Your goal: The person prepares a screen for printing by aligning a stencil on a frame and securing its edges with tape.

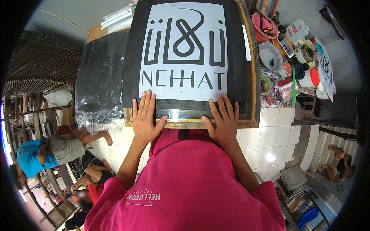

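A white paper sheet (185,73) with a bold black line design and lettering lies flat on a black sheet-like piece (133,77). Under both is a wood-edged board or table (252,77), with a glossy strip showing at its near edge. My left hand (146,119) lies flat near the lower left of the paper, fingers spread, their tips at its bottom edge. On the lower right, my right hand (224,119) rests the same way, its fingertips touching or close to the paper's bottom edge. Neither hand grips anything.
Left of the board lies a black piece in clear plastic (98,69). A crowded surface at the right holds a pink basket (264,29), a bowl (271,56), a phone (286,47) and a red-lidded tub (309,78). Several people sit or stand around, one in a blue shirt (36,156).
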A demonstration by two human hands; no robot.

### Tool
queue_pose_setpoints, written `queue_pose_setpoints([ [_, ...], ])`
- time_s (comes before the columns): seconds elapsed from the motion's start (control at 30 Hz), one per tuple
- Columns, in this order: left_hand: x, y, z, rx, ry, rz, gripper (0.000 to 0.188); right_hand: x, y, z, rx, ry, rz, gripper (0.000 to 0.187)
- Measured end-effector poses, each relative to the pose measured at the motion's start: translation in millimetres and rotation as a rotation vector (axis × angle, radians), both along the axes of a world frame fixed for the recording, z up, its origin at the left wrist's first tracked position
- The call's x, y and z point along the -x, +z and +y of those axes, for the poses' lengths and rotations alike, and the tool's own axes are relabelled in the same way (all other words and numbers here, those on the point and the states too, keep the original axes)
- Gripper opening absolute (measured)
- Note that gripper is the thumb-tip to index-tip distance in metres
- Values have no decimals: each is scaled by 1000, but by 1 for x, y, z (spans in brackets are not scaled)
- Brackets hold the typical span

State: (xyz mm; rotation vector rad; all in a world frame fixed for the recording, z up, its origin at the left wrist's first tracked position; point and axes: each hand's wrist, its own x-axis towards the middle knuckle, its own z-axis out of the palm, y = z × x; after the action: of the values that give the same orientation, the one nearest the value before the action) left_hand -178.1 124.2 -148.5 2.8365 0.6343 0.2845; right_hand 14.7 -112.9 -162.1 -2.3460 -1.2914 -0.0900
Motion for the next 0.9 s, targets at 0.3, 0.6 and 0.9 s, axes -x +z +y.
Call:
queue_pose_setpoints([
  [0.3, 0, 1, 0, 1, -2, 5, 85, 0, -2, -1, 7, 4, 7, 58],
  [0.6, -1, 1, 0, 1, 2, 4, 84, -1, -3, -1, 3, 10, 4, 58],
  [0.9, -1, 3, -1, 21, 4, -4, 85, -1, 1, 0, 5, 2, 4, 57],
])
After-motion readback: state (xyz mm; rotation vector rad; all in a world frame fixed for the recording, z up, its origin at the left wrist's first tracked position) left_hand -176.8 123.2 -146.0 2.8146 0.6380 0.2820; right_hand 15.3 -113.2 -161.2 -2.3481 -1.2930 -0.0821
